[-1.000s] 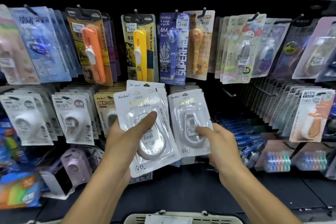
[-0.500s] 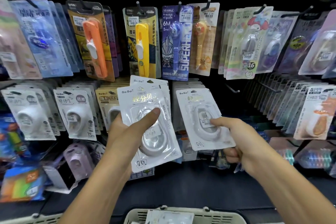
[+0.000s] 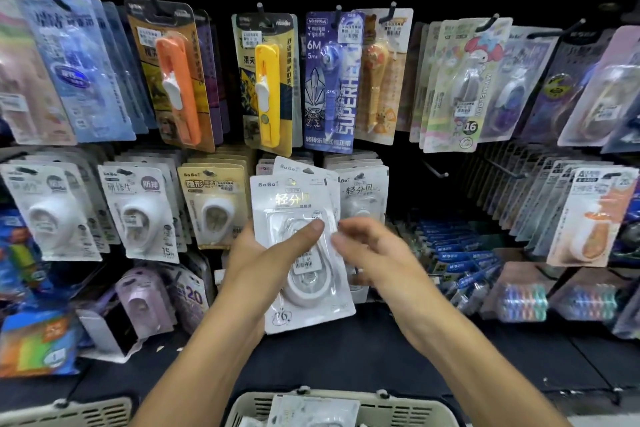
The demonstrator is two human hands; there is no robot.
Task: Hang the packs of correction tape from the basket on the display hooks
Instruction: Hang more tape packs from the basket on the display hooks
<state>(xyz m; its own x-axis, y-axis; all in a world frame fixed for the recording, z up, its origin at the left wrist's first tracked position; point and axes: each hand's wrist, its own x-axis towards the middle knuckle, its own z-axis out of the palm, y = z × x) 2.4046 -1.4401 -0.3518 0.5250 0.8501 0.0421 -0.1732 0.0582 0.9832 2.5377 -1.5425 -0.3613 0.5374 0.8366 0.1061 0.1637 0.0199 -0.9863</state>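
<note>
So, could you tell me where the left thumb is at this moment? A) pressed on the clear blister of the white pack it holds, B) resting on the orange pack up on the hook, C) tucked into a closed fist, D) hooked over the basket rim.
A: the left hand grips the white pack, its thumb lying across the clear blister, well above the basket.

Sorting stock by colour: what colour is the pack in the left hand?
White, with a white tape dispenser under clear plastic: pack, left hand, head view.
</note>
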